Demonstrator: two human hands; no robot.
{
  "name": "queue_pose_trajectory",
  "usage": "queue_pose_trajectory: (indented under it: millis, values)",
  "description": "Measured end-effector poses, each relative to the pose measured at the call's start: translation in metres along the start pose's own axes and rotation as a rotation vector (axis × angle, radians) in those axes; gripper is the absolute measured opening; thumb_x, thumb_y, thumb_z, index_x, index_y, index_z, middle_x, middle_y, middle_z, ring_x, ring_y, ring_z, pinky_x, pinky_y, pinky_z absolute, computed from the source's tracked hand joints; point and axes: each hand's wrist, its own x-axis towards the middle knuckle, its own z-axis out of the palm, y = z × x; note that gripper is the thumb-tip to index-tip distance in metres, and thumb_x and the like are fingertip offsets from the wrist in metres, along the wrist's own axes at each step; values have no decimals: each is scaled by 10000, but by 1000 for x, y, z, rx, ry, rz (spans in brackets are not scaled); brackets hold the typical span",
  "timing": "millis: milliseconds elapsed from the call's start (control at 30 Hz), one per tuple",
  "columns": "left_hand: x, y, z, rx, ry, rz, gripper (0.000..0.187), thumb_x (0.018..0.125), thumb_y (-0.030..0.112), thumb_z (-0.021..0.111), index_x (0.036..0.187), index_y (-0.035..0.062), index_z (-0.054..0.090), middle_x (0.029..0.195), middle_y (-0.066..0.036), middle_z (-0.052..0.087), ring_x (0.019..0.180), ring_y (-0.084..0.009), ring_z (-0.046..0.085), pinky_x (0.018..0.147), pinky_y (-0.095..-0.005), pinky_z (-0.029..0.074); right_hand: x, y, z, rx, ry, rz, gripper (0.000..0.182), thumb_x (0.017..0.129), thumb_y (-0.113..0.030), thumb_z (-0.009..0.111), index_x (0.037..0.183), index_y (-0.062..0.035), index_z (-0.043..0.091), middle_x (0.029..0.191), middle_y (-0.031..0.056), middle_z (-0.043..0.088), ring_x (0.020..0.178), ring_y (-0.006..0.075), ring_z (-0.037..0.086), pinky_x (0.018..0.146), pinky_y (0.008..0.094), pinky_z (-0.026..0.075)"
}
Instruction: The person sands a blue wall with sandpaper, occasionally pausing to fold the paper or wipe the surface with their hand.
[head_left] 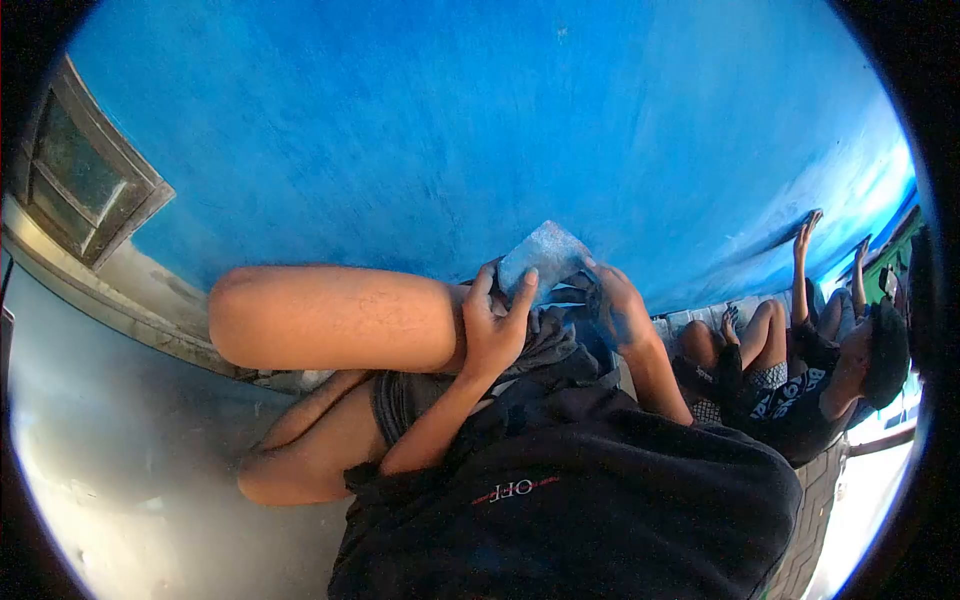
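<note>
A dusty blue-grey rectangular sheet [541, 260], which looks like sandpaper, is held up in front of my lap. My left hand [500, 318] grips its lower left part, with the thumb lying across the face. At the sheet's right edge, my right hand [618, 302] pinches it, and blue dust coats those fingers. Part of the right fingers is hidden behind the sheet. Dark shorts [565, 345] lie just below both hands, and my bare knee [245, 315] points left.
A blue painted wall [450, 120] fills the area beyond my hands. On the left is a wooden-framed window [90, 170]. To the right, a person in a dark cap [889, 355] sits close by, one arm raised to the wall. Another raised hand [862, 246] shows farther back.
</note>
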Motion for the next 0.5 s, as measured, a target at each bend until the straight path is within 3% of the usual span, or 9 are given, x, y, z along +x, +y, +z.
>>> queue_pose_trajectory:
  millis: [67, 167, 233, 300, 400, 500]
  values:
    - [0, -2, -3, -51, -9, -35, 287, 981, 165, 652, 1135, -62, 571, 968, -59, 651, 829, -91, 579, 732, -253, 475, 6, 5, -8, 57, -59, -11, 438, 987, -304, 573, 1295, 6, 577, 1261, 113, 635, 1131, 198, 606, 981, 325, 456]
    - [0, 0, 0, -28, -12, 27, 283, 988, 165, 641, 1141, -62, 568, 980, -69, 656, 870, -107, 595, 766, -259, 487, 7, 6, -13, 68, 15, -12, 418, 984, -280, 573, 1292, 3, 572, 1241, 127, 640, 1114, 231, 620, 948, 359, 480]
    - [1, 3, 1, -2, -21, 51, 282, 983, 162, 647, 1137, -63, 572, 997, -77, 657, 899, -115, 601, 789, -265, 490, -5, -10, 12, 278, -187, -12, 385, 984, -242, 566, 1286, -3, 553, 1231, 139, 638, 1108, 271, 624, 927, 406, 502]
    - [0, 1, 1, 22, -30, 74, 282, 979, 158, 653, 1134, -64, 576, 1013, -85, 658, 929, -123, 606, 812, -271, 494, -4, -4, 17, 322, -158, -17, 375, 983, -230, 563, 1283, -6, 540, 1228, 142, 635, 1107, 289, 623, 925, 431, 511]
    - [-1, -3, -1, 140, -97, 100, 368, 962, 143, 674, 1226, -61, 516, 1053, -114, 656, 990, -144, 606, 841, -287, 497, -9, -2, 31, 403, -124, -15, 359, 982, -223, 562, 1271, -13, 523, 1221, 143, 630, 1102, 298, 624, 932, 451, 523]
    - [-4, -4, 0, -81, -73, -63, 509, 929, 169, 716, 1324, -19, 455, 1146, -123, 639, 1076, -192, 604, 932, -335, 480, -8, 1, 28, 413, -141, -1, 351, 982, -229, 567, 1256, -15, 523, 1214, 143, 629, 1096, 282, 625, 949, 438, 527]
